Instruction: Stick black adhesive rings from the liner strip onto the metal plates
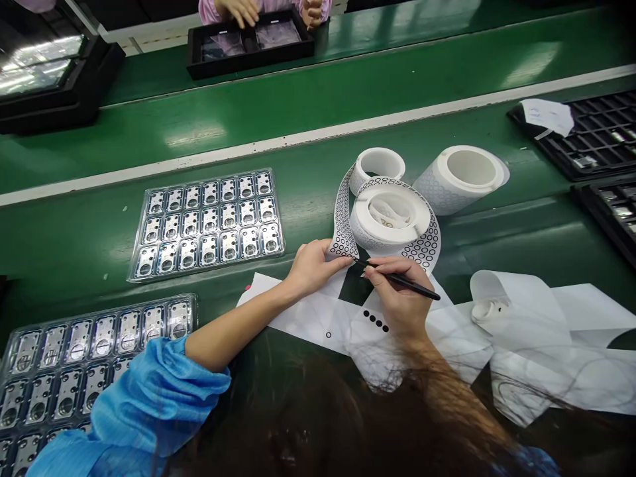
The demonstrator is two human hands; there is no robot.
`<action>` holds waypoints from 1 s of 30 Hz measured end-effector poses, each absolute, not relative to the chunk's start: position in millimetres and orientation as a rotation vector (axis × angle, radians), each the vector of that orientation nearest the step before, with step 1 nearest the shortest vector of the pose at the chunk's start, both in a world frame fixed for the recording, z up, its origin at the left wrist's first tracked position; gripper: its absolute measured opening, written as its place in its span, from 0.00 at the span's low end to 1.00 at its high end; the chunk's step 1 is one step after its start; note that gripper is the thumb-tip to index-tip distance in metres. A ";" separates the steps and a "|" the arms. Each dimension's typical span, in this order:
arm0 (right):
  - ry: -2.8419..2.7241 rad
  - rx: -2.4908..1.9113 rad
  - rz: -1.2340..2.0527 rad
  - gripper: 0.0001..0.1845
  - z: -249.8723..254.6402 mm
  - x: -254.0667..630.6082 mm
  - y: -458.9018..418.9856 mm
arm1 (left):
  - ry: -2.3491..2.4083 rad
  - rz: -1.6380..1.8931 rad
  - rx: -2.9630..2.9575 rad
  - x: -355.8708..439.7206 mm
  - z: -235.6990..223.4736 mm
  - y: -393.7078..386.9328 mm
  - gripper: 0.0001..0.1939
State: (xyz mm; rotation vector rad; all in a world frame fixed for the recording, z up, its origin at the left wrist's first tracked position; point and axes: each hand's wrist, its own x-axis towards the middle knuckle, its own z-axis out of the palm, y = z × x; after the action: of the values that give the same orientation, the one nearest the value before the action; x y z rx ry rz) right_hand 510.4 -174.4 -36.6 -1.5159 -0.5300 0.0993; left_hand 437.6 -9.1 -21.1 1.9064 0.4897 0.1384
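Observation:
My left hand pinches the end of a white sticker strip printed with black rings, which curls off a roll. In my right hand is a slim black pen-like tool, probably tweezers; its tip meets the strip's edge by my left thumb. Beneath both hands lie white backing sheets, with a few black dots and a single ring on them. Whether a sticker sits at the tool's tip is too small to tell.
Clear trays of metal plates stand at left, one farther, one nearer. Behind the roll are two more rolls, a small one and a larger one. Crumpled backing paper and black trays lie right. A co-worker's hands touch a black tray.

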 end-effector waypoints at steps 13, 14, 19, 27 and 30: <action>-0.495 -1.511 0.089 0.08 -34.1 510.5 -173.9 | 0.480 0.126 1.911 438.2 -19.8 -9.3 0.06; -0.490 -1.507 0.090 0.08 -33.8 510.3 -173.7 | 0.479 0.125 1.911 438.2 -19.8 -9.4 0.06; -0.473 -1.487 0.093 0.08 -33.6 509.1 -173.2 | 0.475 0.119 1.913 438.1 -18.8 -9.4 0.06; -0.519 -1.441 0.045 0.08 -25.6 506.7 -176.4 | 0.510 0.105 1.934 436.5 -16.6 -10.2 0.08; -0.538 -1.413 -0.042 0.10 -12.2 505.5 -184.7 | 0.499 0.106 1.943 436.5 -15.8 -10.1 0.09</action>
State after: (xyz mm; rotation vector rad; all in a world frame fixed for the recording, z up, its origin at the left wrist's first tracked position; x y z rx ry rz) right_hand 505.5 -184.7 -12.2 -1.4126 -0.5384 -0.0422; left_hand 436.5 -10.1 -15.8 1.9435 0.4992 0.1055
